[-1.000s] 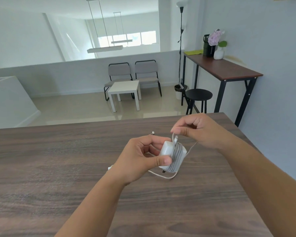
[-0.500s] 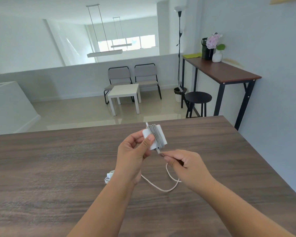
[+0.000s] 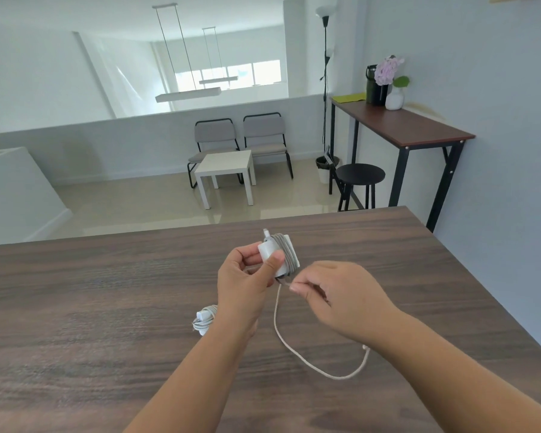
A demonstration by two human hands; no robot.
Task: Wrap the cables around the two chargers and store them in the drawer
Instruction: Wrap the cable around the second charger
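Above the table (image 3: pixel 107 307) | left hand (image 3: pixel 244 285) grips charger (image 3: pixel 274 254) | right hand (image 3: pixel 334 295) pinches cable (image 3: pixel 294 348) just below it | slack trails down-right

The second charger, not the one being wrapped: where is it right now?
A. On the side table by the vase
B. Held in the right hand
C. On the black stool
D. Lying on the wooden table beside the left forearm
D: the second charger, already wrapped, lies on the wooden table beside the left forearm.

White charger (image 3: pixel 274 254) half-wrapped, cable (image 3: pixel 294 345) trailing.
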